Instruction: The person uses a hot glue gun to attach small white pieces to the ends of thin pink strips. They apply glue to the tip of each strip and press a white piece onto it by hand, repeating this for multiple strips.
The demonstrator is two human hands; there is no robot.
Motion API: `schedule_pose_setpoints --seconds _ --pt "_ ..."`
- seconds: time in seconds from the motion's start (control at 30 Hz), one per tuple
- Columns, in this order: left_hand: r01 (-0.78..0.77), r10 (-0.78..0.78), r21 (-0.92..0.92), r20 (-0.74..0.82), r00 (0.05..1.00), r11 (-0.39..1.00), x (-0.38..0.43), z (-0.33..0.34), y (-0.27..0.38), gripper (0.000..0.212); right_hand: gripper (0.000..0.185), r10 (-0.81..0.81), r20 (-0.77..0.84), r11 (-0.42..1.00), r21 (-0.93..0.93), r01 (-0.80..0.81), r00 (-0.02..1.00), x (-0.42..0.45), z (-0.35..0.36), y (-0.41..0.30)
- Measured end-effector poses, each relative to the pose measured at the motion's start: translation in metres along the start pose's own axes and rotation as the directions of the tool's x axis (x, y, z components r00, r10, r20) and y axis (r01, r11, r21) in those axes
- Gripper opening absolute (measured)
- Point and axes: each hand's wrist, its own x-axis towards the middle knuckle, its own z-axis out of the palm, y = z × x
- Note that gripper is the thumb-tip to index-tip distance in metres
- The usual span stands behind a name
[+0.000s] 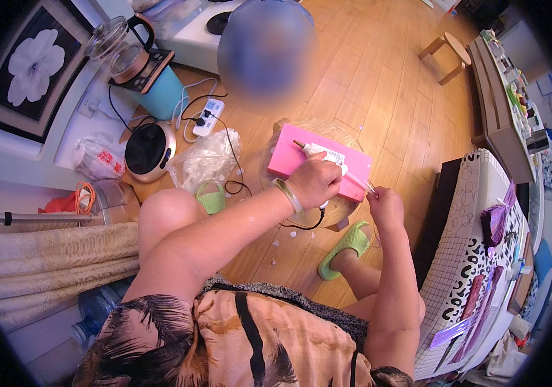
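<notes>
My left hand [315, 181] grips the handle of a white hot glue gun [326, 154], its brass-coloured nozzle pointing to the upper left. Out of the gun's rear runs a clear glue stick [356, 179], and the fingertips of my right hand [386, 205] pinch its outer end. Below the gun lies a pink rectangular block or box [288, 142], resting on a low round stool [341, 209] that appears covered in clear plastic. A black cord [312, 227] leaves the bottom of the gun's handle. My left palm hides most of the trigger and grip.
Beyond my left arm are a crumpled plastic bag [208, 157], a power strip [209, 116] with plugged cords, and a glass kettle [128, 60]. A patterned cloth-covered table [474, 232] with purple items stands right. Green slippers [343, 249] and white scraps lie on the wooden floor [382, 101].
</notes>
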Motion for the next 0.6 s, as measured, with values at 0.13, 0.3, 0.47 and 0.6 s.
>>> schedule_pose_setpoints --seconds 0.13,0.3,0.47,0.6 --pt "-0.002 0.002 0.004 -0.002 1.0 1.0 -0.0005 -0.0004 -0.0012 0.009 0.017 -0.014 -0.004 1.0 0.004 0.014 1.0 -0.0006 0.0001 -0.0049" --pt "-0.005 0.005 0.011 0.009 1.0 1.0 0.0001 -0.0019 -0.0002 0.009 0.018 -0.003 -0.006 1.0 -0.008 0.003 1.0 -0.0007 -0.0004 -0.0075" --pt "0.0 0.0 0.007 0.002 1.0 1.0 0.0005 -0.0011 0.0008 0.008 0.017 0.006 0.006 1.0 0.0 -0.006 1.0 -0.0004 0.0002 -0.0063" --pt "-0.001 0.001 0.003 -0.014 1.0 1.0 0.0002 -0.002 0.0011 0.008 0.018 -0.019 0.055 1.0 -0.015 0.02 0.998 -0.0006 -0.0031 -0.0085"
